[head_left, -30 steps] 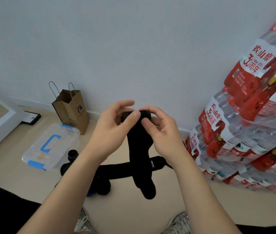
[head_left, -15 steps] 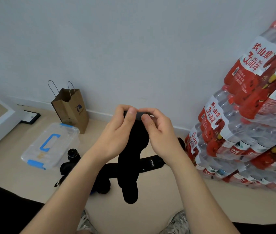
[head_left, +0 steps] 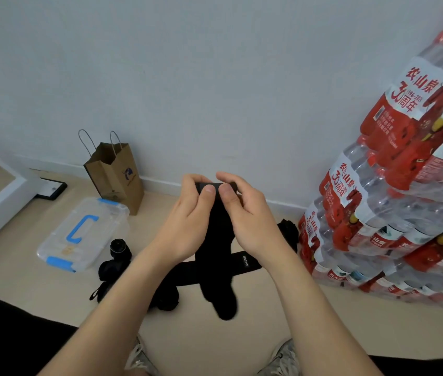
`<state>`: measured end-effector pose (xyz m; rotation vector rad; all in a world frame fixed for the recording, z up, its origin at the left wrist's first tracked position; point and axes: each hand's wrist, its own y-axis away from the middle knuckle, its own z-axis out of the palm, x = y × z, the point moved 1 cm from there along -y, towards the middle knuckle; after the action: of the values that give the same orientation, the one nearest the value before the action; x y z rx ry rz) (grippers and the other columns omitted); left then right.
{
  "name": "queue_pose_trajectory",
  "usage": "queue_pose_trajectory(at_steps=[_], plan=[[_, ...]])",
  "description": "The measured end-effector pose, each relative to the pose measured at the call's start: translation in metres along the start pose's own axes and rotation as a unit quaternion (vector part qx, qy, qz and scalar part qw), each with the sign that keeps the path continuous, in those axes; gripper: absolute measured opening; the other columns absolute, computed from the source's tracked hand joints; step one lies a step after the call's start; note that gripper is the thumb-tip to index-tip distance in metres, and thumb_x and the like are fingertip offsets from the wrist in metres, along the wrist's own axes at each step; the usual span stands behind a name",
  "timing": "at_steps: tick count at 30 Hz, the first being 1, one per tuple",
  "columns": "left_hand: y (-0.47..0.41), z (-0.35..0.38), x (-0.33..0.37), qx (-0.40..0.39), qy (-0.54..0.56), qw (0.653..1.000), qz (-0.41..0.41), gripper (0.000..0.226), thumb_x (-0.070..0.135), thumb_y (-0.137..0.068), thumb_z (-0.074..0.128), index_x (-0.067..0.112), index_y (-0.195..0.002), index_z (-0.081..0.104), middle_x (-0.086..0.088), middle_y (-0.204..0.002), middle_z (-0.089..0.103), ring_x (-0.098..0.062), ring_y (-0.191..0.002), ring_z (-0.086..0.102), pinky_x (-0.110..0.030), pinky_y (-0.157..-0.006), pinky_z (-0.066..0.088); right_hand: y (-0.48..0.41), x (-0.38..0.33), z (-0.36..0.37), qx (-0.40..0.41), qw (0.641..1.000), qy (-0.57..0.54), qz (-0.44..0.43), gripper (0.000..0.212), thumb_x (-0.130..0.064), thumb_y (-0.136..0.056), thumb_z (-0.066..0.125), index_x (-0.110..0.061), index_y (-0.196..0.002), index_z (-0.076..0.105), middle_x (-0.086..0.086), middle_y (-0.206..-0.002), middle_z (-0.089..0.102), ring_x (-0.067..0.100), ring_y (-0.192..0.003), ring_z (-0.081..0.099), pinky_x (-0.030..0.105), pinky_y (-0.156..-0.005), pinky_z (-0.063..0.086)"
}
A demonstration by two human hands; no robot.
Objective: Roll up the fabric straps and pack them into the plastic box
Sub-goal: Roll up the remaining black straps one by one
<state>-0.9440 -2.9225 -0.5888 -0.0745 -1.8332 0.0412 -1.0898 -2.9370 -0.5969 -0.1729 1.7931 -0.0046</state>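
Hands were both pinching the top end of the black strap (head_left: 216,248), left hand (head_left: 188,226) and right hand (head_left: 250,223) thumbs side by side on the little roll starting there. Compared to a second earlier the dangling tail looked a bit shorter, so I'd guess the rolling had properly begun. More straps (head_left: 244,264) lay on the floor below the hands. Plastic box (head_left: 85,234) sat off to the left of the left hand, lid on, so nothing packed yet.
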Motion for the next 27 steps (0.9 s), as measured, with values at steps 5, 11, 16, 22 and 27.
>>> queue_pose_trajectory(at_steps=[5, 11, 16, 22, 27], plan=[[-0.004, -0.009, 0.002, -0.046, 0.077, 0.996, -0.022, 0.027, 0.037, -0.114, 0.052, 0.020, -0.130, 0.065, 0.000, -0.117, 0.078, -0.015, -0.112, 0.075, -0.041, -0.098, 0.059, 0.002, -0.005, -0.005, 0.027, 0.998, -0.048, -0.023, 0.029, -0.032, -0.109, 0.060, -0.031, -0.136, 0.070, -0.001, -0.122, 0.078, 0.021, -0.117, 0.074, 0.053, -0.105, 0.058], [-0.008, -0.016, -0.009, -0.015, 0.067, 0.997, 0.023, 0.037, 0.024, -0.110, 0.062, 0.043, -0.141, 0.053, 0.005, -0.110, 0.072, -0.023, -0.089, 0.076, -0.031, -0.072, 0.064, 0.004, -0.004, -0.016, -0.057, 0.986, -0.140, 0.072, 0.048, -0.026, -0.107, 0.065, -0.055, -0.142, 0.048, 0.018, -0.108, 0.081, 0.039, -0.095, 0.080, 0.049, -0.076, 0.066], [-0.008, -0.018, -0.016, -0.022, 0.059, 0.998, 0.016, 0.036, 0.015, -0.109, 0.063, 0.033, -0.140, 0.056, -0.014, -0.114, 0.072, -0.032, -0.100, 0.074, -0.044, -0.073, 0.065, -0.002, -0.002, -0.035, -0.113, 0.979, -0.162, 0.046, 0.035, -0.017, -0.099, 0.049, -0.023, -0.115, 0.080, 0.020, -0.105, 0.081, 0.039, -0.093, 0.079, 0.043, -0.077, 0.061], [-0.006, -0.020, -0.019, -0.085, 0.101, 0.990, -0.054, 0.035, 0.001, -0.111, 0.046, 0.014, -0.123, 0.077, -0.011, -0.112, 0.082, -0.035, -0.101, 0.080, -0.043, -0.087, 0.067, -0.002, 0.007, -0.046, -0.152, 0.980, -0.120, -0.039, 0.053, 0.002, -0.086, 0.071, -0.030, -0.129, 0.076, 0.002, -0.127, 0.077, 0.028, -0.103, 0.078, 0.037, -0.083, 0.063], [-0.006, -0.013, -0.017, -0.112, 0.098, 0.985, -0.082, 0.036, 0.027, -0.116, 0.045, 0.019, -0.117, 0.080, -0.012, -0.107, 0.083, -0.036, -0.093, 0.081, -0.047, -0.088, 0.067, -0.006, 0.011, -0.036, -0.022, 0.999, 0.007, -0.048, 0.034, -0.054, -0.076, 0.087, -0.042, -0.107, 0.080, -0.008, -0.111, 0.071, 0.019, -0.095, 0.071, 0.041, -0.088, 0.062]])
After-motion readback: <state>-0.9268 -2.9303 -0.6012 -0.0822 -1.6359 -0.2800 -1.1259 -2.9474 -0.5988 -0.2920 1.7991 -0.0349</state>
